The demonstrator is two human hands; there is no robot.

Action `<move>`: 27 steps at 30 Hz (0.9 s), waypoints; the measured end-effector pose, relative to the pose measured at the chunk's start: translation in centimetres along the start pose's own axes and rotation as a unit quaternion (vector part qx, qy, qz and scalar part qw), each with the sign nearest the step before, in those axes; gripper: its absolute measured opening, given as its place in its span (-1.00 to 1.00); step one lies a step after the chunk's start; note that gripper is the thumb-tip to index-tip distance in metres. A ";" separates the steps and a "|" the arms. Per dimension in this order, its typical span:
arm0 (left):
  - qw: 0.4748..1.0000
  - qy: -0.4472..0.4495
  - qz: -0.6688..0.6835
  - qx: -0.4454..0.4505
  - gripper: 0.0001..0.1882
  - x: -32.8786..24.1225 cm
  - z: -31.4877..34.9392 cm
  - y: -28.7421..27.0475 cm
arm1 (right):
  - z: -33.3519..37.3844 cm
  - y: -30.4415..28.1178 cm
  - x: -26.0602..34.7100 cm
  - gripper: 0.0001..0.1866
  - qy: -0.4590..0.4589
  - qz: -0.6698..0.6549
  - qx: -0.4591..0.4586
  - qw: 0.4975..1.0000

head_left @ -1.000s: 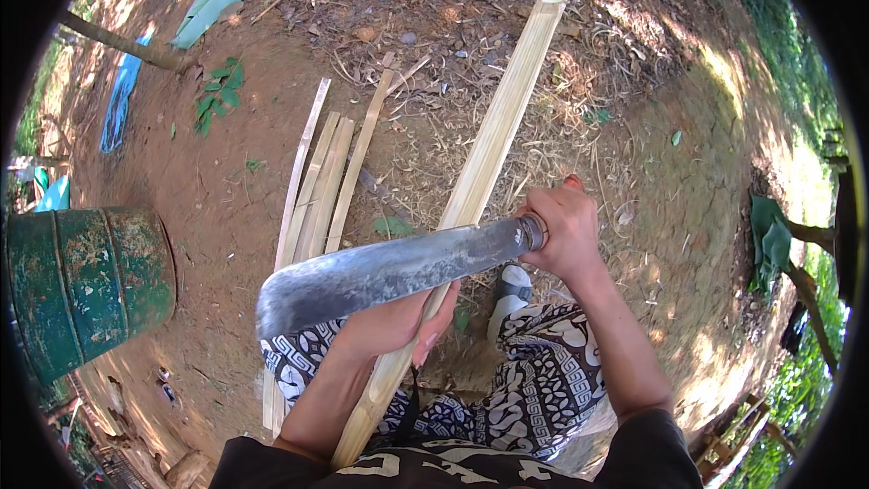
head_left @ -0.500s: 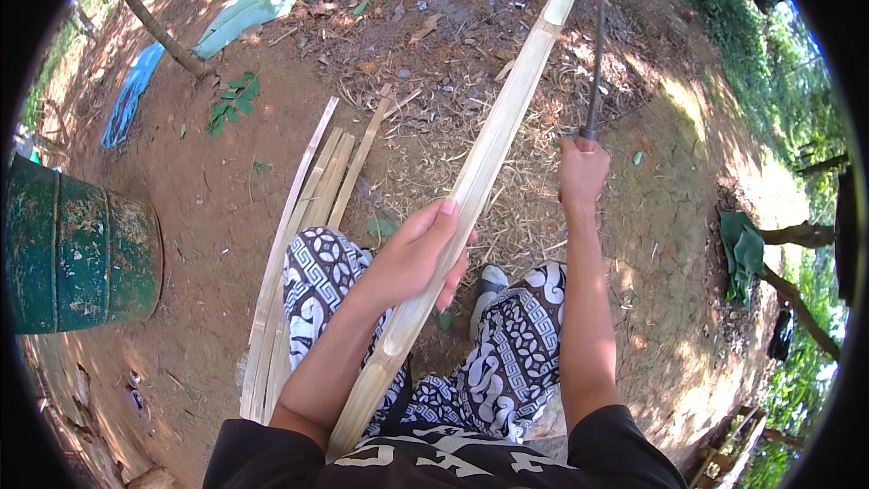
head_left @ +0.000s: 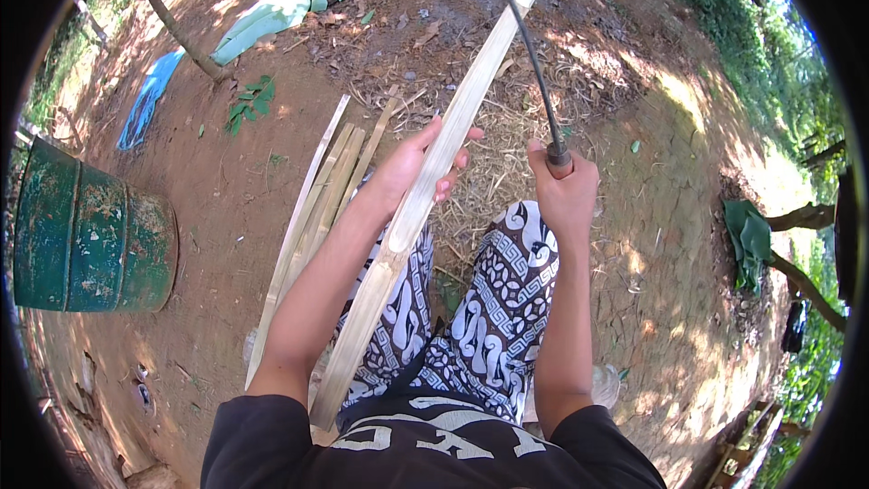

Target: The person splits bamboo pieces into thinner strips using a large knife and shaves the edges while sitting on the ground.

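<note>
A long pale split bamboo length (head_left: 418,208) slants from beside my lap up to the far middle. My left hand (head_left: 405,166) grips it around its middle, thumb on the near side and fingertips showing past the right edge. Wrapped around the handle of a long thin-bladed knife (head_left: 540,77), my right hand (head_left: 568,192) is a short way right of the bamboo. The dark blade points away and leans left, crossing in view near the bamboo's far end; whether it touches cannot be seen. Several narrower bamboo strips (head_left: 300,217) lie on the ground beside my left leg.
A rusty green drum (head_left: 100,240) stands at the left. Long green leaves (head_left: 272,23), a blue stringy bundle (head_left: 148,100) and a thin trunk (head_left: 172,23) are at the far left. Shavings (head_left: 493,186) litter the soil between my knees. Leafy branches (head_left: 806,217) reach in at right.
My left hand has moved forward with the bamboo, whose far end shifted left. The knife has swung from upright at the right to leaning left over the bamboo's far end. My knees have shifted.
</note>
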State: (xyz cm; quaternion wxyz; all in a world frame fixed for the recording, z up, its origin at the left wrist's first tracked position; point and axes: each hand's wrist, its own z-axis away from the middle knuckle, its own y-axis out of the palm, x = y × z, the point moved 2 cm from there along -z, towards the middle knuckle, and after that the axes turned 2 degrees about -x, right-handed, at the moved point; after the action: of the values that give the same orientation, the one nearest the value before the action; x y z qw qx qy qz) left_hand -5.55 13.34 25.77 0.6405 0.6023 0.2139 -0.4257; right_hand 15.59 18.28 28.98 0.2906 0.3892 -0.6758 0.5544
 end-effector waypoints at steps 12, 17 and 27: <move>0.995 -0.037 0.095 0.020 -0.60 3.5 1.8 4.2 | 4.3 -0.3 2.4 -0.49 0.008 -0.125 0.064 0.990; 0.998 -0.008 0.063 0.027 -0.70 4.0 3.6 4.3 | 6.4 -1.5 1.5 -0.51 0.034 -0.067 0.063 0.995; 0.988 0.045 -0.138 -0.047 -0.58 8.5 4.3 6.0 | 12.5 -2.3 -4.8 -0.88 -0.107 0.075 0.054 0.990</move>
State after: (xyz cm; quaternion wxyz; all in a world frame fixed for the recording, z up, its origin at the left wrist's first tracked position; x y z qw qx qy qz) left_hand 2.86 6.26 23.40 0.5925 0.5552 0.3436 -0.4719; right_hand 20.55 6.87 23.54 0.1527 0.4095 -0.6994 0.5656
